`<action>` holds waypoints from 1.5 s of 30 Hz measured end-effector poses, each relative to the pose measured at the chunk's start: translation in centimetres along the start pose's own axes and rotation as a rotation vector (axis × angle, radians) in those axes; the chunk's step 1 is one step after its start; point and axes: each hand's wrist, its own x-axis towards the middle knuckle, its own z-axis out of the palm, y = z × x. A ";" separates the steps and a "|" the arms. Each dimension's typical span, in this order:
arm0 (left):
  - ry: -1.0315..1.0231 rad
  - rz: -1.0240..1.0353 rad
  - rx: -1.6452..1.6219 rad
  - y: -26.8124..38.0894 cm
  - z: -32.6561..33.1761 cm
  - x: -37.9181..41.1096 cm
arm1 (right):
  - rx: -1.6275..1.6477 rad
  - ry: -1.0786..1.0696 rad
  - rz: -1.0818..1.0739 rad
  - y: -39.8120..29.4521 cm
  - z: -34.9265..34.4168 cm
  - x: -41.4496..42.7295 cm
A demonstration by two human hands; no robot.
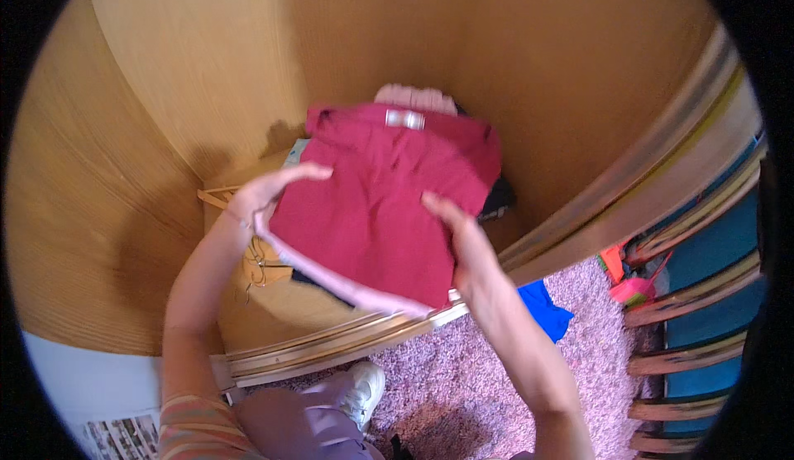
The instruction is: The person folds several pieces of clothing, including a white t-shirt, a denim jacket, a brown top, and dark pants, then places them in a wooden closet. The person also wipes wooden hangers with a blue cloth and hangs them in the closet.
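Observation:
A folded dark red garment (378, 212) with a whitish label at its top edge is held over the wardrobe floor. My left hand (273, 193) grips its left side, thumb on top. My right hand (456, 230) holds the lower right side, thumb on top. Pale pink cloth (347, 286) shows along the garment's lower edge. Behind its top edge lies a gathered pink fabric (415, 97). Black cloth (499, 199) bearing writing shows at the right. What lies directly underneath is mostly hidden.
Wooden hangers (267, 268) with metal hooks lie on the wardrobe floor at left. The wooden walls (372, 26) rise around. A sliding-door track (310, 348) edges the front. Blue cloth (546, 311) lies on the pink carpet (595, 348). Wooden slats (682, 361) stand at right.

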 end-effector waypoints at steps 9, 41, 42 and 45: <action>-0.322 0.093 -0.295 4.1 -0.6 18.4 | -0.687 0.417 -0.265 -15.1 -2.2 20.5; 0.057 0.374 -0.148 -17.6 6.5 22.0 | -1.475 -0.261 -0.848 10.0 -8.2 0.3; 0.088 0.397 -0.219 -17.3 5.3 21.8 | -1.474 -0.298 -0.806 10.8 -9.7 -1.9; 0.313 0.324 -0.422 -15.2 0.0 20.2 | -1.531 -0.481 -0.514 10.9 -13.8 -7.0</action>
